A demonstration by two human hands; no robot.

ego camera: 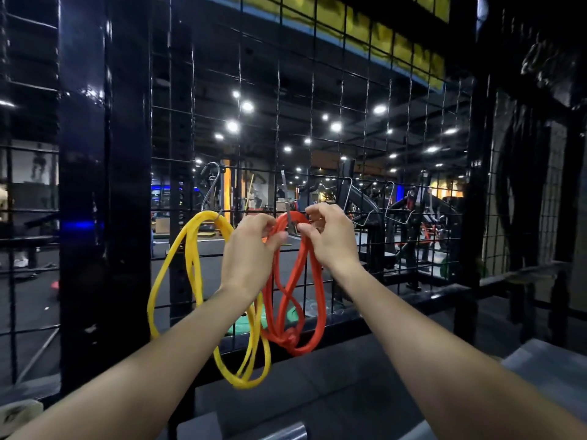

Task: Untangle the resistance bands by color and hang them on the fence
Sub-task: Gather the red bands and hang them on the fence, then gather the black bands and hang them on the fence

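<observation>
In the head view, a black wire-grid fence [349,100] is seen straight ahead, framed by a thick black post [104,185] on the left. Several metal S-hooks are hung on the grid wires. From the leftmost hook [212,188] a yellow resistance band [165,274] is draped in long loops that fall down in front of the fence, the lowest loop reaching well below the hands.

Just to the right, a red resistance band [313,300] is held up at a second hook [287,201]. Its top is gathered at the lower end of that hook, and its strands hang down crossed over one another, with a knot [290,339] visible near the bottom. Whether the band already bears on the hook cannot be told.

The left hand [251,252] is raised with its fingers curled, and the red band's upper part is pinched between thumb and fingertips. The right hand [330,236] is also raised, its fingers bent and closed on the band's top right beside the hook. The two hands are close together, nearly touching at the hook.

A green object [236,327] lies low behind the grid, partly hidden by the bands.
</observation>
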